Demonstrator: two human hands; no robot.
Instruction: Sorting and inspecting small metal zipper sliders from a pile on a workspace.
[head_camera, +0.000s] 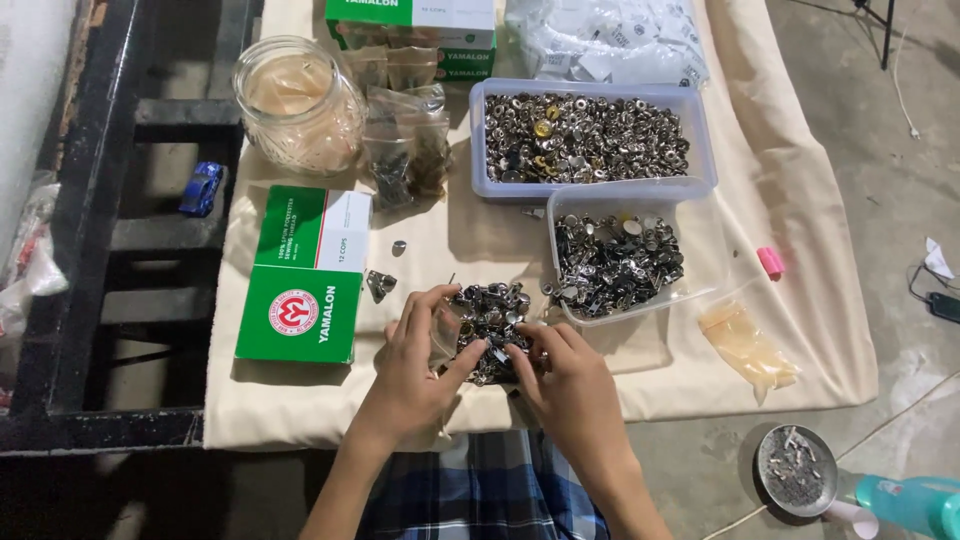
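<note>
Fasteners in hand: a small pile of metal snap fasteners (490, 325) lies on the cream cloth (800, 300), right in front of you, and both hands are in it.
Left hand (415, 365): your fingers curl at the pile's left edge, thumb pinching a piece; the grip is clenched on fasteners, likely to hold them steady.
Right hand (570, 385): your fingertips press into the pile's right side, grip closed on pieces, seemingly picking them apart.
Small clear tub (700, 265): just right of and beyond the pile, part filled with similar pieces, close for easy reach.
Large clear tub (700, 130): beyond the pile, full of fasteners.
Green and white box (305, 290): left of the pile, lying flat.
Glass jar (295, 100): far left beyond the pile.
Pink item (771, 262): well right of the pile.
</note>
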